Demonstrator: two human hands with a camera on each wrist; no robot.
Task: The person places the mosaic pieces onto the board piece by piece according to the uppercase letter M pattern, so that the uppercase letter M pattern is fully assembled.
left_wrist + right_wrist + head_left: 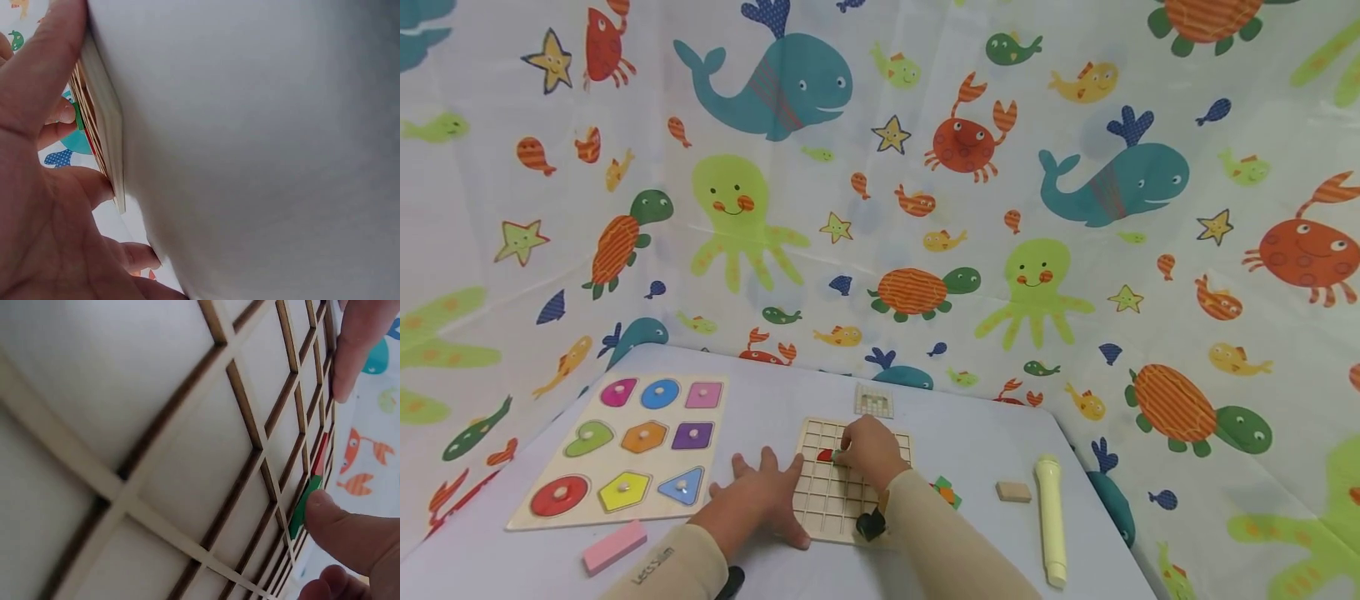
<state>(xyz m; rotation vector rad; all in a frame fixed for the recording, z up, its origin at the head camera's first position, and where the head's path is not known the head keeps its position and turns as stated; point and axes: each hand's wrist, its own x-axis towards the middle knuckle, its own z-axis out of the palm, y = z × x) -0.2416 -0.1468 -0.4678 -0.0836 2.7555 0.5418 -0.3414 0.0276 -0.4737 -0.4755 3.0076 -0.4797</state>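
A wooden grid board [817,510] lies on the table before me. My left hand [760,497] is spread flat at its left side, with the thumb and a finger right at the board's edge. Over the upper part of the board, my right hand [874,450] pinches a small green tile [304,507] between thumb and fingers. The tile sits low at one of the grid's squares, beside a red tile [825,456] lying in the grid. Part of the green tile is hidden behind the fingers in the head view.
Left stands a knobbed shape puzzle [591,450], with a pink block [614,547] before it. Behind the board is a small beige grid piece [874,400]. Several coloured tiles [946,492] lie by the right forearm; a wooden block [1013,492] and a pale yellow stick [1050,521] are farther right.
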